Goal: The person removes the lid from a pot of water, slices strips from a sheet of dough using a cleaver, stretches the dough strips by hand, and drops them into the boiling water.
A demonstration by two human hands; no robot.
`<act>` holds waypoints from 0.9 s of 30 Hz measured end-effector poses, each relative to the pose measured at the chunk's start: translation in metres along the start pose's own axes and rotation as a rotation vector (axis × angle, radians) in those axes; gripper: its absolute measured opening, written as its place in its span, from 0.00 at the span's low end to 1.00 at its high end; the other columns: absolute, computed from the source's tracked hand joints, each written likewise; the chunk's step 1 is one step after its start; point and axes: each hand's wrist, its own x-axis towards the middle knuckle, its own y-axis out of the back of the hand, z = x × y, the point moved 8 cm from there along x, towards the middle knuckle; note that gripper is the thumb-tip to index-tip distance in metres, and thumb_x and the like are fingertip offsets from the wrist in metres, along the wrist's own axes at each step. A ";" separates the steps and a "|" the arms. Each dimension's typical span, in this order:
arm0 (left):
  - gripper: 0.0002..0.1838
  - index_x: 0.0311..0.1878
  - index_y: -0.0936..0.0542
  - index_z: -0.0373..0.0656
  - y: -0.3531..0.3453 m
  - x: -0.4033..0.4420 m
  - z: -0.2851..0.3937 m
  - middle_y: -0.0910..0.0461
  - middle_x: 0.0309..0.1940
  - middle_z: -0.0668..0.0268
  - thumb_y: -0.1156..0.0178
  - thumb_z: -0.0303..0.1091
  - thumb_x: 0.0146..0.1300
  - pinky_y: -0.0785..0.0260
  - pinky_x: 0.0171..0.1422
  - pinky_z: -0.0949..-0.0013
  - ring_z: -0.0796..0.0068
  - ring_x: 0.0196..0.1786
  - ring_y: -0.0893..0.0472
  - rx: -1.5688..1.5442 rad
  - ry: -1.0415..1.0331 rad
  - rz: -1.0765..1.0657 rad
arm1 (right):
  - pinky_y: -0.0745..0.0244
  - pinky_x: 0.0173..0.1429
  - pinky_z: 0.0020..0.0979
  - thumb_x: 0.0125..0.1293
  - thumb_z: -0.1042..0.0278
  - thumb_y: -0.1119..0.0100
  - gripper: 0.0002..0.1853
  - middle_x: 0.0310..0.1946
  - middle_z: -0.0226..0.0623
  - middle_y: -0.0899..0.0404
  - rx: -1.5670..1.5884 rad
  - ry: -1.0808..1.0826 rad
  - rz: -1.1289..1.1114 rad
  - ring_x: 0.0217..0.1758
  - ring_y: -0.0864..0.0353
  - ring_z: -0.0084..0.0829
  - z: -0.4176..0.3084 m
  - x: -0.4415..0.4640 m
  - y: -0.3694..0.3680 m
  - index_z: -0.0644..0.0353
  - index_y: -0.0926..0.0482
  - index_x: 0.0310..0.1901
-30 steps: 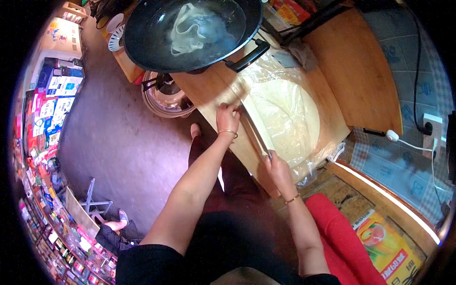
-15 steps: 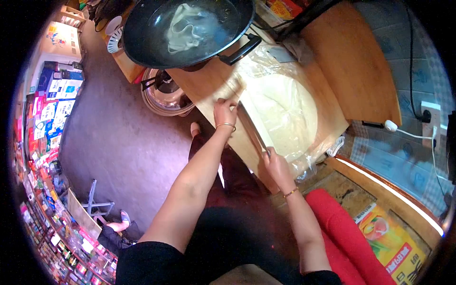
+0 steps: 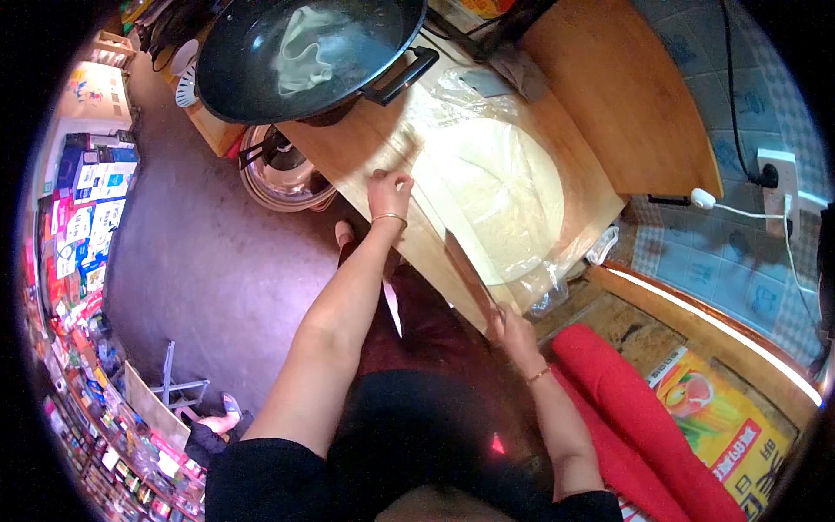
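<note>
My right hand (image 3: 517, 337) grips the handle of a long-bladed knife (image 3: 468, 268) at the near edge of the wooden board (image 3: 350, 165). The blade lies along the left edge of a large round sheet of pale dough (image 3: 470, 174). Crumpled clear plastic wrap (image 3: 539, 196) covers part of the dough. My left hand (image 3: 389, 195) is over the board, left of the dough edge, with thumb and fingers pinched; what they hold, if anything, I cannot make out. Beyond it, a dark wok (image 3: 239, 87) has a wavy pale strip (image 3: 303, 56) in it.
A round metal pot with a lid (image 3: 283, 178) stands on the floor left of the board. At the right are a wooden chair back (image 3: 644, 96) and a power strip (image 3: 777, 193). A red-clad leg (image 3: 609, 418) lies near a yellow printed box (image 3: 713, 426).
The knife has moved toward me along the dough edge. My left hand has drawn a little away from the blade, still pinched. The whole view has shifted slightly.
</note>
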 end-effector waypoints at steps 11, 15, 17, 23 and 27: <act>0.11 0.29 0.20 0.40 -0.016 0.002 -0.022 0.24 0.34 0.53 0.37 0.37 0.46 0.37 0.53 0.63 0.56 0.45 0.29 -0.061 0.027 -0.115 | 0.32 0.28 0.37 0.54 0.62 0.42 0.13 0.18 0.47 0.27 0.222 -0.027 0.311 0.22 0.26 0.46 0.039 -0.015 0.031 0.65 0.28 0.30; 0.11 0.26 0.21 0.39 -0.014 0.005 -0.015 0.24 0.33 0.55 0.36 0.36 0.42 0.36 0.51 0.63 0.57 0.43 0.28 0.070 0.058 -0.151 | 0.31 0.40 0.37 0.58 0.63 0.46 0.16 0.34 0.49 0.27 0.350 -0.294 0.444 0.37 0.25 0.44 0.067 0.008 0.089 0.66 0.33 0.43; 0.07 0.22 0.22 0.41 -0.018 0.007 -0.013 0.24 0.27 0.60 0.37 0.34 0.41 0.36 0.50 0.63 0.61 0.40 0.27 0.066 0.094 -0.186 | 0.31 0.43 0.40 0.60 0.64 0.49 0.17 0.39 0.53 0.29 0.140 -0.299 0.594 0.42 0.26 0.49 0.106 0.033 0.085 0.66 0.34 0.45; 0.07 0.25 0.25 0.39 -0.011 -0.008 0.009 0.25 0.24 0.60 0.37 0.28 0.43 0.32 0.39 0.68 0.65 0.31 0.25 -0.058 0.145 -0.141 | 0.32 0.46 0.46 0.59 0.65 0.49 0.18 0.43 0.57 0.31 -0.036 -0.515 0.633 0.45 0.28 0.54 0.140 0.069 0.091 0.67 0.35 0.47; 0.09 0.30 0.25 0.37 -0.005 -0.008 0.017 0.25 0.23 0.60 0.38 0.28 0.44 0.32 0.36 0.68 0.67 0.26 0.25 -0.041 0.130 -0.064 | 0.35 0.49 0.45 0.58 0.67 0.48 0.18 0.42 0.58 0.31 0.025 -0.527 0.550 0.47 0.30 0.54 0.137 0.080 0.092 0.71 0.34 0.46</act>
